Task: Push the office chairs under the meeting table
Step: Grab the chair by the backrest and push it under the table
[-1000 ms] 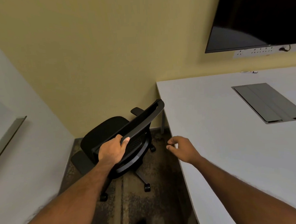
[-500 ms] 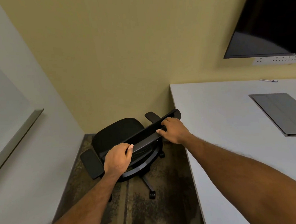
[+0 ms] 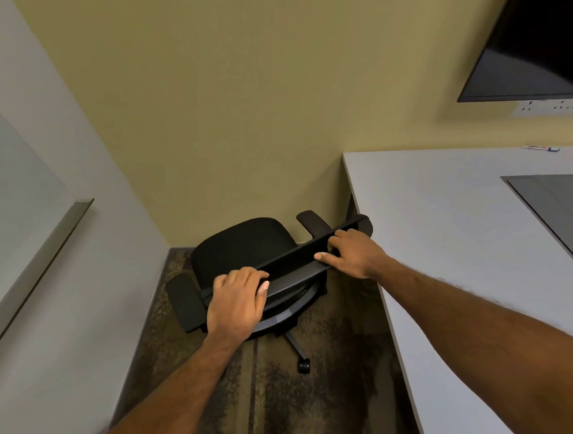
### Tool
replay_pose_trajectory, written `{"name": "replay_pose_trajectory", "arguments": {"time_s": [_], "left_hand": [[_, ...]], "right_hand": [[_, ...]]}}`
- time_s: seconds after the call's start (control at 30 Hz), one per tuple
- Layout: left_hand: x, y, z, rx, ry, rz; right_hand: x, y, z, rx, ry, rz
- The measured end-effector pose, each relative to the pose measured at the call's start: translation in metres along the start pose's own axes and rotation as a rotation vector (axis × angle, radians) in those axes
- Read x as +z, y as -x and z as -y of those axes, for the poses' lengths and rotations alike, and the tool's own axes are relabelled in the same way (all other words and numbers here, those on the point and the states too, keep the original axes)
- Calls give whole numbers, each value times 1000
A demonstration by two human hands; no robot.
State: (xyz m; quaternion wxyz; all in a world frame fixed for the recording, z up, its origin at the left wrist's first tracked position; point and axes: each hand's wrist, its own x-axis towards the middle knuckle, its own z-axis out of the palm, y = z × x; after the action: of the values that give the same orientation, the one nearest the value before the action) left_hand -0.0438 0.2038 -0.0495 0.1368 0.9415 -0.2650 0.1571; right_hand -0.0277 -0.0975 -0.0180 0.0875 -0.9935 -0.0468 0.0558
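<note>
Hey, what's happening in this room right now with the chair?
A person has both hands on the top edge of a black office chair's backrest, the left hand near its left end and the right hand near its right end. The chair stands in the corner beside the white meeting table, facing the yellow wall, and its seat is not under the table yet.

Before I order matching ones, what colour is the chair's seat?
Black. The seat shows best in the head view, beyond the backrest that both hands grip.
</note>
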Motion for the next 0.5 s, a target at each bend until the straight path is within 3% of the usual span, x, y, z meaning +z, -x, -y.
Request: {"name": "replay_pose_trajectory", "arguments": {"time_s": [0.2, 0.37, 0.5], "left_hand": [[-8, 3, 25, -20, -59, 27], [-13, -10, 25, -123, -96, 375], [-12, -13, 20, -145, -86, 387]], "right_hand": [[8, -13, 17, -6, 37, 92], [18, -2, 16, -86, 77, -51], [9, 4, 26, -33, 55, 27]]}}
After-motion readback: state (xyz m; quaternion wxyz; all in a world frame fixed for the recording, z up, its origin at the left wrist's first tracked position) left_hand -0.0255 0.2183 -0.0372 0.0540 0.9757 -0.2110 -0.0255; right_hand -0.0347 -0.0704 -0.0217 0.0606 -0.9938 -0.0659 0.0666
